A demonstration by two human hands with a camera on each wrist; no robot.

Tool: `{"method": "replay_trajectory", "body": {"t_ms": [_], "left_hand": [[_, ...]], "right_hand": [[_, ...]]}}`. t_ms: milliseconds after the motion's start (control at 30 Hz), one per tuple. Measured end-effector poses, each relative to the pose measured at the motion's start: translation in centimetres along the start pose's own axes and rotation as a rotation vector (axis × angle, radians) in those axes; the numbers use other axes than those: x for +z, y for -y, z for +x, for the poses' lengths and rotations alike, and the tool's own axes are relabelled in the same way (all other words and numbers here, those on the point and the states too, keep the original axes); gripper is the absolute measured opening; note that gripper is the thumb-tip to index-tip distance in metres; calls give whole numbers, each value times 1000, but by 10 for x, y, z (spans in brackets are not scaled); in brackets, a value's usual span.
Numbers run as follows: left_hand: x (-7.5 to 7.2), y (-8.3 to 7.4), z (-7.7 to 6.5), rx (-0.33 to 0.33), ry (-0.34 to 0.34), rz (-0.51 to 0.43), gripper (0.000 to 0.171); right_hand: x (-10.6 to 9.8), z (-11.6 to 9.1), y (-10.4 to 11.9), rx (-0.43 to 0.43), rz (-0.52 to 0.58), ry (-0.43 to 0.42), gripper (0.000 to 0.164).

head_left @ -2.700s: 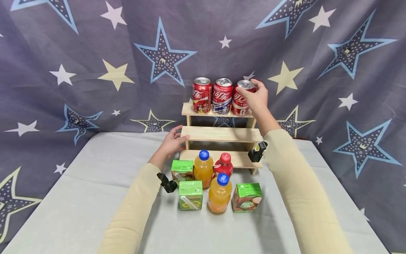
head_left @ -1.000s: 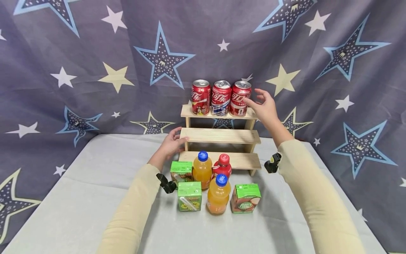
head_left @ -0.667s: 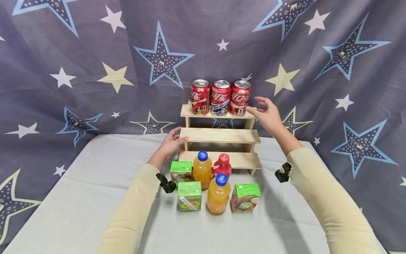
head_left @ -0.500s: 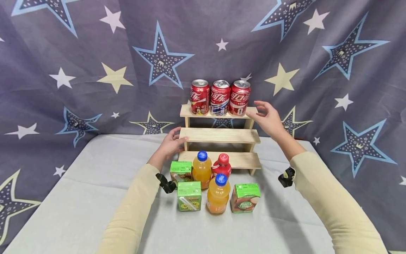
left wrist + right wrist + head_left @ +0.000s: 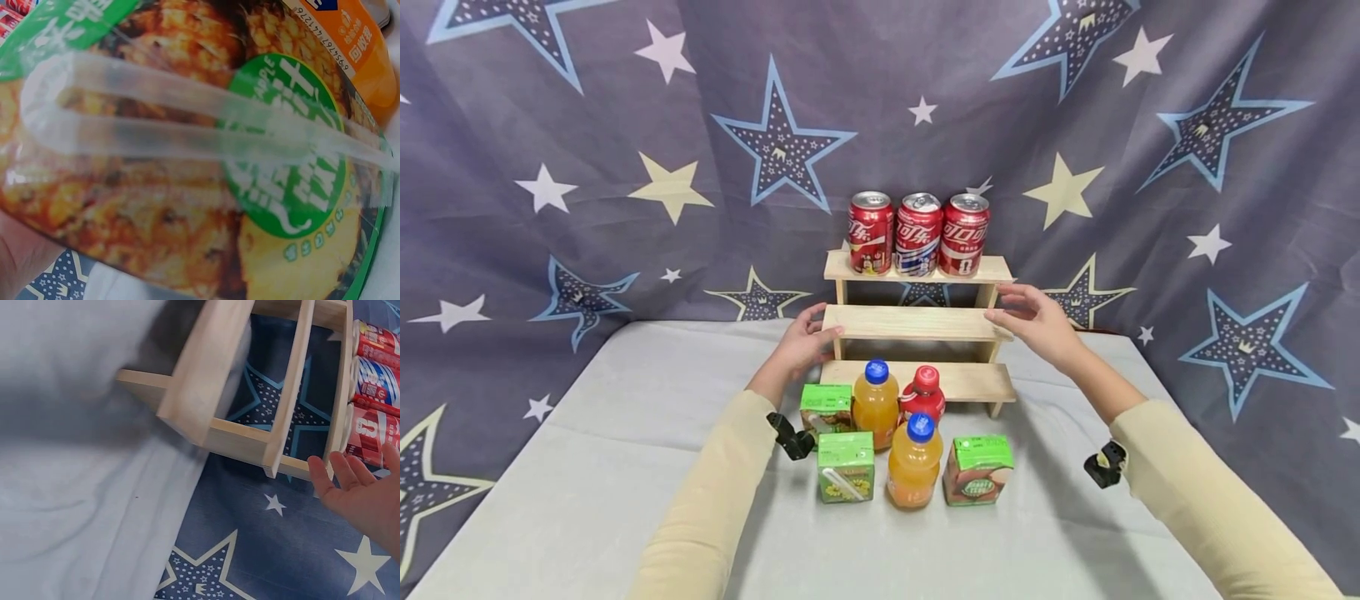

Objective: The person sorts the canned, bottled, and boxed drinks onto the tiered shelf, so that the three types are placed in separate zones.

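Three red cola cans, left [image 5: 871, 233], middle [image 5: 919, 235] and right [image 5: 965, 236], stand upright on the top board of a three-step wooden rack [image 5: 917, 322]. My left hand [image 5: 801, 342] holds the left end of the middle board, thumb on its front edge. In the left wrist view, a pineapple juice carton [image 5: 156, 206] with a straw hides most of that hand. My right hand [image 5: 1037, 323] holds nothing; its fingers are spread loosely beside the rack's right end, below the cans. In the right wrist view its fingertips [image 5: 317, 467] overlap the top board's end.
In front of the rack stand orange drink bottles, rear [image 5: 877, 406] and front [image 5: 915, 471], and a red bottle [image 5: 924, 397]. Green-topped cartons stand at back left [image 5: 826, 408], front left [image 5: 846, 468] and right [image 5: 978, 472]. A star-patterned curtain [image 5: 625, 233] hangs behind the white-covered table [image 5: 625, 433].
My right hand has let go of the right cola can and moved down and to the right, beside the middle board. The left hand stays at the rack's left end.
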State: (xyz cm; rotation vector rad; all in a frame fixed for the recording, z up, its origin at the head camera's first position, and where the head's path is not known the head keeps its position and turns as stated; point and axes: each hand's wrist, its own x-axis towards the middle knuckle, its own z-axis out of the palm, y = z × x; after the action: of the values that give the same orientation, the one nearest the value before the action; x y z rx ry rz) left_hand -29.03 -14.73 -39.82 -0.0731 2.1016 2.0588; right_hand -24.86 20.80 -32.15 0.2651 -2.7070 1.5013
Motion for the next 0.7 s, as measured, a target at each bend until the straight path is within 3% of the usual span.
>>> {"method": "replay_trajectory", "body": {"t_ms": [400, 700], "left_hand": [[0, 1, 0, -11, -2, 13, 70], [0, 0, -1, 0, -5, 13, 69]], "right_hand": [[9, -25, -16, -25, -7, 120, 61], [12, -49, -23, -113, 27, 188, 52]]}}
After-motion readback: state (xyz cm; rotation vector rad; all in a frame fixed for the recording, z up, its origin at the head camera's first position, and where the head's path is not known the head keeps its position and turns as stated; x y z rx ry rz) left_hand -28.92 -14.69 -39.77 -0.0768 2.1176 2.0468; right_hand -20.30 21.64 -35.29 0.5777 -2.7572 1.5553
